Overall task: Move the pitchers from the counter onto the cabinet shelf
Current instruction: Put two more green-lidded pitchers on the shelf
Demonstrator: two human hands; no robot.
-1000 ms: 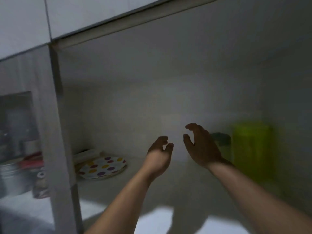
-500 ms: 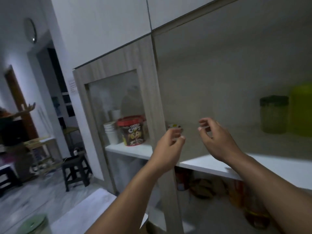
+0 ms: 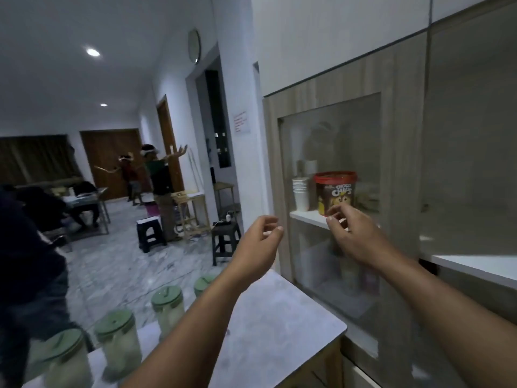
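We hold both hands empty in mid-air above the bench (image 3: 279, 312): the left hand (image 3: 258, 247) is loosely curled with thumb and fingers apart, the right hand (image 3: 354, 236) is half-open in front of the glass cabinet door (image 3: 330, 208), gripping nothing. Four green-lidded pitchers (image 3: 167, 310) stand in a row along the bench's near-left edge, below and left of our hands, well apart from the open cabinet shelf (image 3: 475, 268) at right. To do the next pickup well, we judge that we should lower toward the nearest pitcher, take it around the body with one hand, support it with the other, and keep it upright.
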